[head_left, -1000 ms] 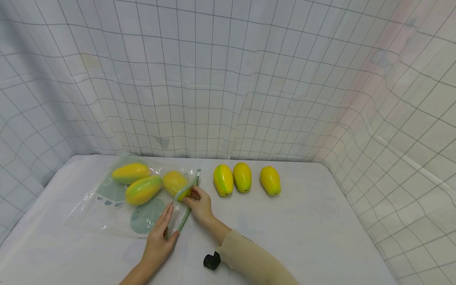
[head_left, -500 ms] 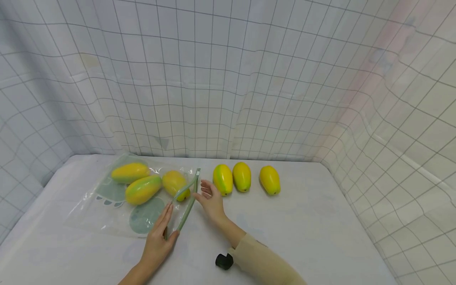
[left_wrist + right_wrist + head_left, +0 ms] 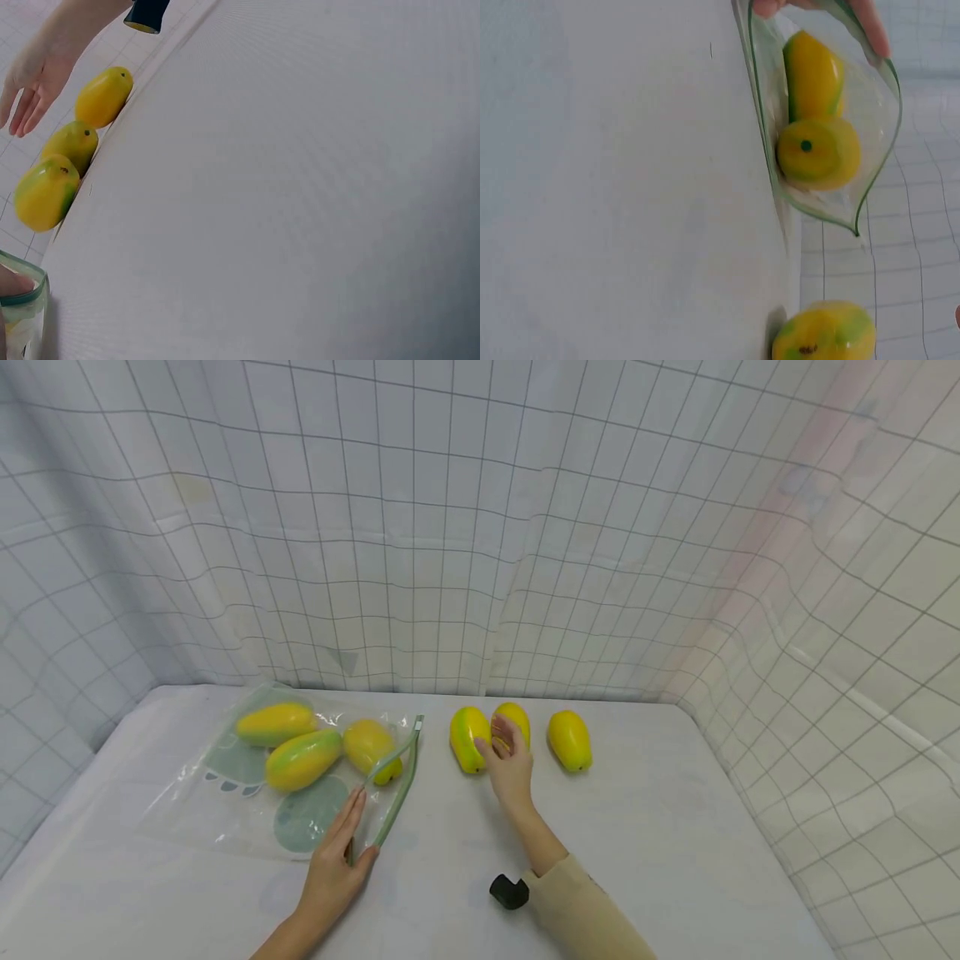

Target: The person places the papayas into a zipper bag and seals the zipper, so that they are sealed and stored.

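Observation:
A clear zip bag (image 3: pixel 225 818) with green edging lies on the left, its mouth spread toward the right. Inside it are three yellow-green papayas, the nearest papaya (image 3: pixel 367 743) lying just within the mouth. My left hand (image 3: pixel 333 864) is at the mouth's near end, fingers straight at the upper lip and thumb at the lower one, keeping the lips apart. My right hand (image 3: pixel 513 768) is over the middle loose papaya (image 3: pixel 517 717), partly hiding it, with fingers loosely bent and nothing held. Beside that one sit a left papaya (image 3: pixel 469 743) and a right papaya (image 3: pixel 570 741).
A white cloth (image 3: pixel 637 843) covers the table. Grid-patterned curtains (image 3: pixel 420 552) rise along its back and both sides. A black device (image 3: pixel 509 892) sits at the right wrist, by the beige sleeve (image 3: pixel 581 906).
My right hand has left the papaya in the bag's mouth and travelled right, past the left loose papaya, to the middle one. My left hand and the bag have stayed in place.

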Motion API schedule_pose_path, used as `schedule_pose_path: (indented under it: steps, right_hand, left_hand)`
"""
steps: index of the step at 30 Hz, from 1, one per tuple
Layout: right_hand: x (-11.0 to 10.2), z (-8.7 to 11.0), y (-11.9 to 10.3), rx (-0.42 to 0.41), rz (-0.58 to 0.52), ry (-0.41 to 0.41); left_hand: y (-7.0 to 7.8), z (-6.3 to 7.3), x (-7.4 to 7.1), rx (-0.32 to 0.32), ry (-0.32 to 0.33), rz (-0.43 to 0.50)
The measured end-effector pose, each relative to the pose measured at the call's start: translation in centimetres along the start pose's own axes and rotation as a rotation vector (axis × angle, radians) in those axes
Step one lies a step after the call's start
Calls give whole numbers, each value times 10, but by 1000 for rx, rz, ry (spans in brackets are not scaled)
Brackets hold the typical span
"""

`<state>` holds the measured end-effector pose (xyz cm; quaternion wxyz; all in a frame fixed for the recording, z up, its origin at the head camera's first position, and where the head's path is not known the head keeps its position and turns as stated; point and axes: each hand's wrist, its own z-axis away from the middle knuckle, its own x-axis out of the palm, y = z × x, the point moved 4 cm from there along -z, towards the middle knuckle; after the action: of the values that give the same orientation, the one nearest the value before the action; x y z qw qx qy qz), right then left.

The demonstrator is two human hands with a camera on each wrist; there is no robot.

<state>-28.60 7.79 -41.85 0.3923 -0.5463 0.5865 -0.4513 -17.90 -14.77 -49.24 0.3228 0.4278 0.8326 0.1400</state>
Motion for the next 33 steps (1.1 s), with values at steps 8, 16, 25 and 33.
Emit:
schedule_pose_path:
  steps: [8,16,25,33]
  right_hand:
    - [-42,-9,2,-49,79,120]
    - [-89,-17,26,-53,127,280]
    - [-126,-16,47,-43,285,385]
    - [-138,-16,61,99,333,369]
  left_hand:
    - [0,0,0,5,-1,0]
    - [1,0,0,4,-5,16]
    - [0,0,0,13,-3,19]
    - [1,0,0,6,-5,21]
